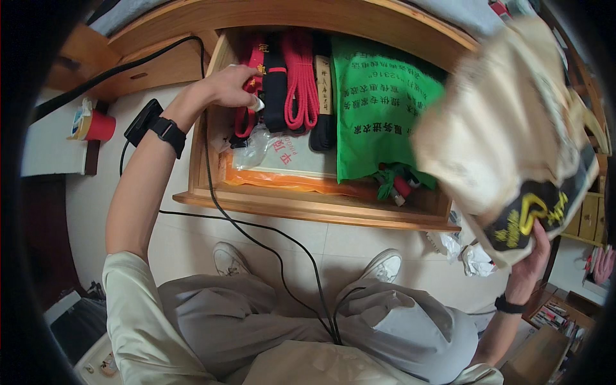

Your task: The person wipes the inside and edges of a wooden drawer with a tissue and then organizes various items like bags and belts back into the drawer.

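Observation:
An open wooden drawer (317, 211) holds a rolled black strap or belt (275, 98), a bundle of red cord (301, 82), a black bundle with a beige paper band (325, 91) and a green fabric bag (380, 106) bearing writing. Over its left part is my left hand (236, 86), fingers apart, beside a red strap with yellow lettering (248, 115); a white piece covers one fingertip. At the right, my right hand (532, 252) grips the lower edge of a beige cloth bag (495, 125) with a black and yellow printed patch. Part of this bag is blurred.
Black cables (269, 248) run across the drawer's left front and between my legs. A red paper cup (101, 126) stands on a white surface at the left. Crumpled white plastic (478, 261) lies right of the drawer. Pens fill a wooden box (565, 313) at the lower right.

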